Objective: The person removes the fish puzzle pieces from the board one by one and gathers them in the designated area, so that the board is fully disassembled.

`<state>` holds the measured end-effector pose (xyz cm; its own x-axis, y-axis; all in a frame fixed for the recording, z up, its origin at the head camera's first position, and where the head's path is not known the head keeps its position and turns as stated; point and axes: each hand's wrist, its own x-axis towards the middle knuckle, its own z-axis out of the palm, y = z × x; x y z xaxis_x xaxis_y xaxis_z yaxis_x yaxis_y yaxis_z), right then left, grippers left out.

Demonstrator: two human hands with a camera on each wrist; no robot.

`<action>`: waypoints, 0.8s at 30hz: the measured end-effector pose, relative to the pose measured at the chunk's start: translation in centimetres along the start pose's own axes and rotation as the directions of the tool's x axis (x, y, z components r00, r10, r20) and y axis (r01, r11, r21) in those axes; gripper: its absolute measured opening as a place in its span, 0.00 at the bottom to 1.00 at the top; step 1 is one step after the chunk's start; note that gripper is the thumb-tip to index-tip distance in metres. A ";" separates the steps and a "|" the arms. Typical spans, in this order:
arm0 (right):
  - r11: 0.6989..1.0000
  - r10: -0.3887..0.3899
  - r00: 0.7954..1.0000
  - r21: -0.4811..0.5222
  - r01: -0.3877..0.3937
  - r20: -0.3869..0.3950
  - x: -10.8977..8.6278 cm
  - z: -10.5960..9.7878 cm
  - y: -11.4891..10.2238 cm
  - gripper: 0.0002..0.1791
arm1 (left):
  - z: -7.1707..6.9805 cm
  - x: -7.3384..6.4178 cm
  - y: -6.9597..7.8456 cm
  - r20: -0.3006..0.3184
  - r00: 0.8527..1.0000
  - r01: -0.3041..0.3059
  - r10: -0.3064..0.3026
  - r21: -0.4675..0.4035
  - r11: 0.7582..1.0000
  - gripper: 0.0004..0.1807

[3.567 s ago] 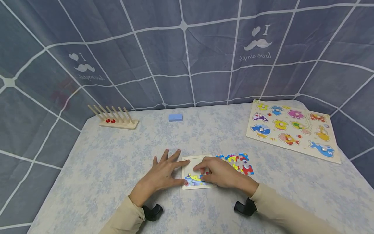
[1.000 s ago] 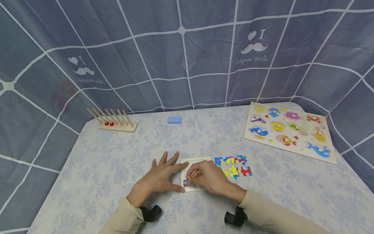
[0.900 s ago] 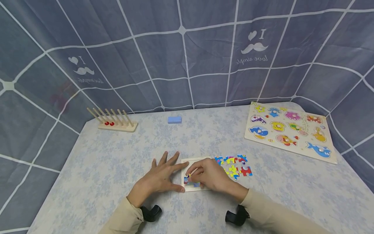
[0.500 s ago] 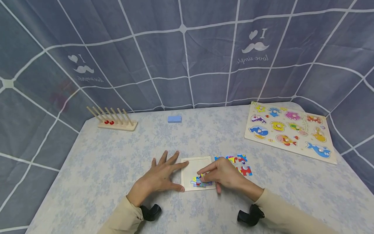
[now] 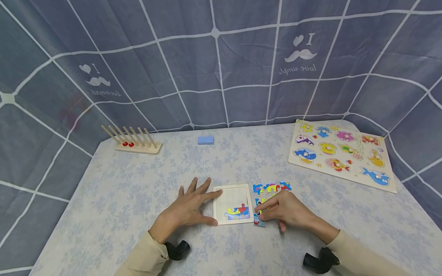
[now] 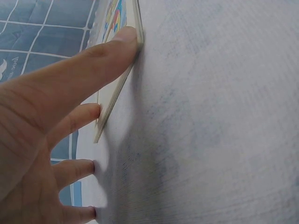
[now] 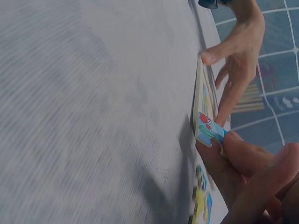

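My left hand point(image 5: 188, 206) lies with fingers spread at the left side of a small wooden puzzle tray point(image 5: 230, 196). Its thumb and index finger touch the tray's rim, as the left wrist view also shows. Several joined jigsaw pieces point(image 5: 239, 212) sit in the tray's lower right part. Just past the tray's right edge, my right hand point(image 5: 288, 211) pinches a blue jigsaw piece point(image 7: 209, 129) with red print between thumb and fingers. Loose jigsaw pieces point(image 5: 272, 187) in yellow, blue and red lie behind that hand, which partly hides them.
A wooden peg stand point(image 5: 139, 147) with two red beads stands at the back left. A blue block point(image 5: 205, 140) lies at the back middle. At the right back is a large sea-animal knob puzzle board point(image 5: 342, 153). A grey-blue checked curtain point(image 5: 248, 65) hangs behind the table.
My right hand has carried the pinched jigsaw piece from the tray's lower left rightward, out past its right edge. Pieces in the tray now sit farther right. My left hand has stayed put.
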<state>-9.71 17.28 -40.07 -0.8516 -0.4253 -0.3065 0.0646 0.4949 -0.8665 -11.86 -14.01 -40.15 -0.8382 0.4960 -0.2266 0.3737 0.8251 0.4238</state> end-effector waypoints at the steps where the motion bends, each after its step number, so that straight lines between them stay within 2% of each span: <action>1: 1.000 0.001 1.000 -0.002 -0.001 -0.002 -0.1 -0.2 0.1 0.12 | 0.0 0.0 0.0 0.001 1.000 0.000 0.000 0.002 1.000 0.47; 11: 0.998 -0.019 0.999 -0.055 0.016 -0.046 -0.4 -0.5 0.7 0.11 | 0.0 0.0 0.0 0.000 1.000 -0.004 0.004 -0.001 1.000 0.47; 14: 0.989 -0.055 0.994 -0.143 0.041 -0.096 -0.3 -0.2 0.6 0.10 | 0.1 0.0 0.0 0.000 1.000 -0.002 0.002 0.001 1.000 0.47; 19: 0.950 -0.090 0.980 -0.310 0.031 -0.176 -0.3 0.3 0.3 0.08 | 0.1 0.0 0.1 -0.001 1.000 0.001 -0.001 0.008 1.000 0.47; 24: 0.928 -0.099 0.977 -0.373 0.023 -0.187 -0.3 0.5 0.3 0.09 | 0.1 0.0 0.1 -0.002 1.000 0.000 0.000 0.011 1.000 0.47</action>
<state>-9.15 17.15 -40.45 -0.9360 -0.3230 -0.1399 -0.1533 0.7320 -0.6639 -11.80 -13.92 -40.18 -0.8388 0.4958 -0.2250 0.3781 0.8278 0.4145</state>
